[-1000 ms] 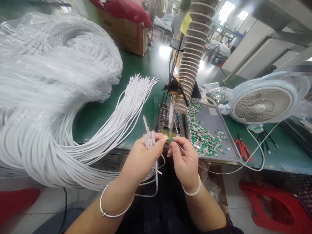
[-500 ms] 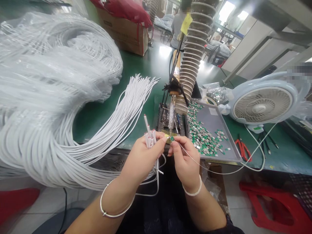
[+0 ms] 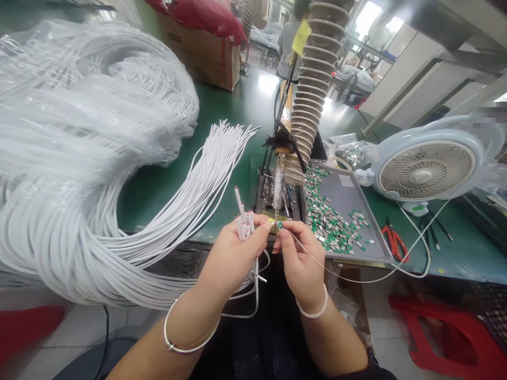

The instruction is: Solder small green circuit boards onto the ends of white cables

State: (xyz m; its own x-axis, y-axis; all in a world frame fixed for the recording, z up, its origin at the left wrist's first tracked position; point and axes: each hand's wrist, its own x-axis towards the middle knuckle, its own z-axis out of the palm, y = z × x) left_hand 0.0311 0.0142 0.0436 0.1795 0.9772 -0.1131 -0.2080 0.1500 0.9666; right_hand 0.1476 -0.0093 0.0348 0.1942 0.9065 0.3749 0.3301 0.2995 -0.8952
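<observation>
The green tabletop [image 3: 158, 203] spans the scene, with a great coil of white cable [image 3: 79, 174] in clear plastic far left of the gray metal tray [image 3: 344, 192] and a round fan [image 3: 425, 177] right of that tray. Scattered green-and-silver clips [image 3: 328, 221] cover the tray. Just left of the tray, below what looks like a soldering iron [image 3: 278, 184], both forearms angle inward. The left hand [image 3: 233, 258] closes its grip around a bundle of red-tipped white cables [image 3: 242, 227] standing upright. The right hand [image 3: 301, 264] pinches a small green-and-silver clip [image 3: 279, 225] between thumb and finger, its long axis too small to tell. The left hand's fingertips sit just beside it, and a thin white wire [image 3: 336, 272] trails away down-right.
</observation>
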